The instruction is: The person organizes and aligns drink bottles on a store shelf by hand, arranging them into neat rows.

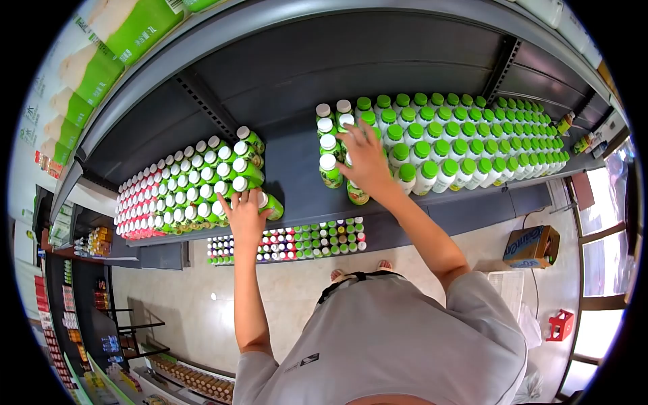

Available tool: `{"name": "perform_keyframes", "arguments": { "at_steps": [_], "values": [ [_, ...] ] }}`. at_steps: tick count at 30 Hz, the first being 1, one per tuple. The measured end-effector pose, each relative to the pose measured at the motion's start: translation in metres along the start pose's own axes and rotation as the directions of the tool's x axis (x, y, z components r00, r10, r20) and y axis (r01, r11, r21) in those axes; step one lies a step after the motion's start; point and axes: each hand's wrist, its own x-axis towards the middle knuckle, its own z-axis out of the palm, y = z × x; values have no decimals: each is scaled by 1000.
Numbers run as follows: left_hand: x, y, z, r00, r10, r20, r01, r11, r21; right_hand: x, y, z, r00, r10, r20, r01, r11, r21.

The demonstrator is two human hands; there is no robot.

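Note:
My left hand (pixel 246 214) rests at the front right corner of the left block of bottles, its fingers spread over the caps. Beside its thumb side stands a green bottle with a white cap (pixel 272 206), slightly tilted. My right hand (pixel 368 160) reaches over the left end of the right block, fingers apart, around white-capped green bottles (pixel 329 169). Its palm hides part of the bottles beneath, and I cannot tell how firmly it touches them. Rows of white bottles with green caps (pixel 449 169) stand just right of that hand.
Between the two blocks runs a strip of dark shelf (pixel 290 169). A lower shelf holds more bottles (pixel 317 239). Green packs (pixel 135 34) hang over the upper left. On the floor are a cardboard box (pixel 531 247) and a red stool (pixel 559 325).

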Motion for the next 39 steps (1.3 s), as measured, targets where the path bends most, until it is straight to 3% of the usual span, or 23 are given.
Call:
{"name": "perform_keyframes", "arguments": {
  "at_steps": [5,7,9,13,14,17,21,22,25,26,29,33,34,39],
  "values": [
    [5,24,10,992,110,-57,-123,944,-306,-19,18,-17,986,41,-163,-25,995,96],
    [6,45,22,980,149,-131,-190,889,-416,-26,15,-22,985,36,-166,-18,994,112],
    [11,74,22,987,133,-88,-159,810,-564,-32,15,-27,988,33,-150,-14,992,123],
    [19,116,23,995,91,-32,-92,794,-601,-38,21,-36,986,52,-156,-23,983,180],
    [21,120,29,988,108,-106,-150,796,-587,-39,21,-40,986,53,-156,-24,983,183],
    [23,128,39,990,74,-122,-134,776,-617,-47,21,-52,986,78,-148,-45,977,210],
    [21,135,49,999,-43,-6,23,649,-761,-62,11,-60,986,102,-135,-58,953,299],
    [20,131,57,998,-7,58,49,642,-765,-66,7,-63,987,92,-134,-45,946,321],
    [12,138,76,973,-99,-210,-111,598,-794,-86,-7,-64,990,81,-114,-27,912,408],
    [10,132,103,988,-35,-150,-100,591,-800,-94,-12,-60,992,80,-99,-26,890,455],
    [7,136,147,999,9,48,45,207,-977,-118,-27,-53,998,64,5,-56,832,552],
    [3,145,151,992,-6,128,128,32,-991,-144,-29,-35,985,12,170,-114,786,607],
    [3,143,159,995,-10,98,99,82,-992,-149,-28,-31,982,-30,189,-97,776,623],
    [3,140,156,997,27,75,73,75,-995,-162,-24,-28,950,-170,260,-48,747,663]
  ]
}}
